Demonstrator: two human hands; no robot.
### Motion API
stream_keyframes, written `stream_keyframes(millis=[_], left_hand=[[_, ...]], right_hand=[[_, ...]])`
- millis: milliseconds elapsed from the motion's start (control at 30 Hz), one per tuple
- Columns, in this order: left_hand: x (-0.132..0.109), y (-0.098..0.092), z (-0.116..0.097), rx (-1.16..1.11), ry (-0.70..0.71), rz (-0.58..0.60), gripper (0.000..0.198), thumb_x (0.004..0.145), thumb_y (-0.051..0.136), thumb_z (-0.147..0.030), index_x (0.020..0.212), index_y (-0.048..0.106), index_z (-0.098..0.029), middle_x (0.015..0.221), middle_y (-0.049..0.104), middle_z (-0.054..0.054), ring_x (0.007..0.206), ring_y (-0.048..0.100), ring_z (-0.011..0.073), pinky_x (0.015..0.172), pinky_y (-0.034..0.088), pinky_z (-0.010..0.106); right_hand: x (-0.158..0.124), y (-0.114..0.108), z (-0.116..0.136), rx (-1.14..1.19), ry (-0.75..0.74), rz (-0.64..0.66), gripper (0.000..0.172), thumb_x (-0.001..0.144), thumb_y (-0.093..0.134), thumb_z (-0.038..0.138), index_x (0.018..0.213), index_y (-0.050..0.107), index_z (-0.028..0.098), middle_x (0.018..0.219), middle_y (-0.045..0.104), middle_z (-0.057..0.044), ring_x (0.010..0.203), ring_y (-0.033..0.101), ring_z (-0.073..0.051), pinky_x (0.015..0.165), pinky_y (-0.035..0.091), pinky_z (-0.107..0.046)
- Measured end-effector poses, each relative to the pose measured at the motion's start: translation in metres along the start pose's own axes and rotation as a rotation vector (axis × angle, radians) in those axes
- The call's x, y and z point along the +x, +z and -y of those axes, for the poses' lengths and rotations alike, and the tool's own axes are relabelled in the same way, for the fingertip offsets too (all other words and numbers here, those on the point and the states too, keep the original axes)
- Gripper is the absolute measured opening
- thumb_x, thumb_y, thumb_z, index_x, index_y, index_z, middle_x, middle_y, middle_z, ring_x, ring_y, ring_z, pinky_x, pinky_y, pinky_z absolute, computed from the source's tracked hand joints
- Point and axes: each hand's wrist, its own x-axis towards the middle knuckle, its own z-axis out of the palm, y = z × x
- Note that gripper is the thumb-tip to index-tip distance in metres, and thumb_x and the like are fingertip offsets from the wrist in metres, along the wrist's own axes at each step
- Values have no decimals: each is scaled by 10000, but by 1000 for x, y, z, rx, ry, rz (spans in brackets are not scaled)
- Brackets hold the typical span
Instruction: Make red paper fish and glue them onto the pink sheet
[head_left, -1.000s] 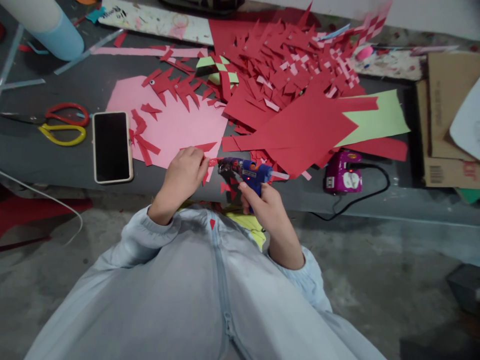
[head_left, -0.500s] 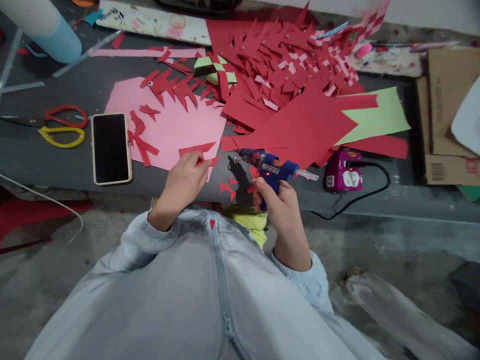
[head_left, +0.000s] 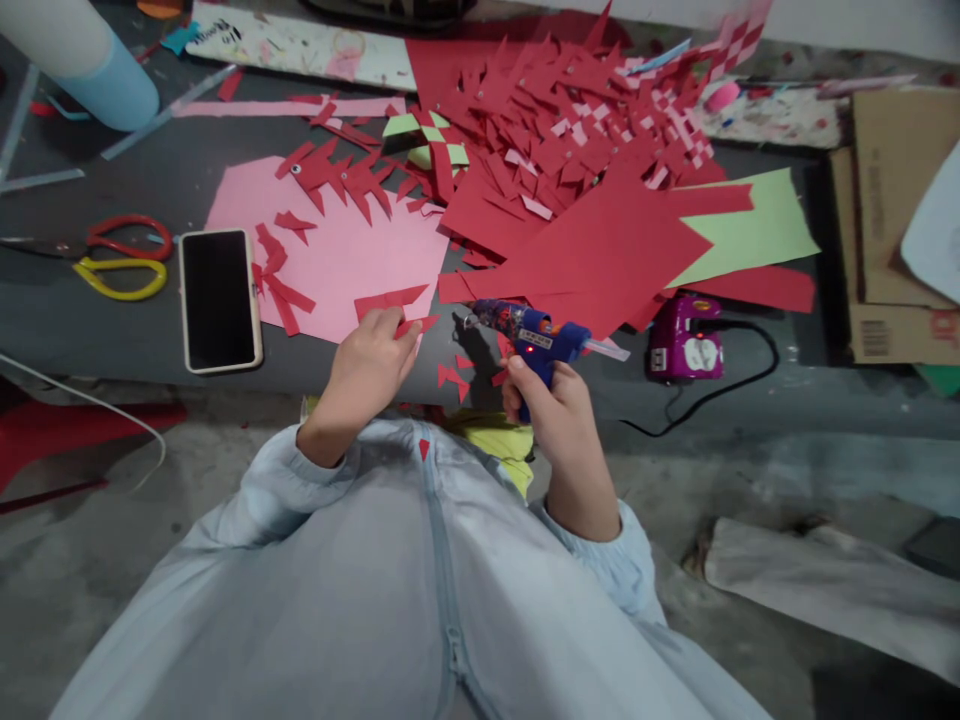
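My right hand is wrapped round the handle of a blue hot glue gun, a clear glue stick jutting from its back. The nozzle points left, over the dark table, toward my other hand. Between the fingertips of my left hand is a red paper piece with a pointed end, partly hidden by the fingers. Just beyond it, a longer red strip lies on a pink paper sheet. Small red scraps lie between my hands.
A phone and scissors lie at left, a blue-and-white bottle behind them. Red paper cut-outs are heaped at the back. A purple power box with a black cord sits right, near cardboard. A person's leg shows lower right.
My hands hold nearly the same pose, with the glue gun and red paper piece still in them. The person's leg at lower right has shifted. The view has moved slightly.
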Motion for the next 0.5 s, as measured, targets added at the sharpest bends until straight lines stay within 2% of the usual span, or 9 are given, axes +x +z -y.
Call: stream_keyframes(millis=[233,500], left_hand=[[5,-2,-3,29,28,29,357,1007,415,-281,1262,636,-164,1125,644,152,1030,571,270,768,481,362],[9,-9,-6,80,77,80,388,1016,398,-311,1311,618,-192,1123,638,145,1034,571,284,771,470,370]], right_hand=[[0,0,0,40,-10,-15,417,802,659,616,703,541,228,490,471,51,432,439,-106,422,357,-275],[-1,-1,-1,49,-25,-10,367,836,641,566,725,545,230,485,465,57,431,431,-103,424,334,-272]])
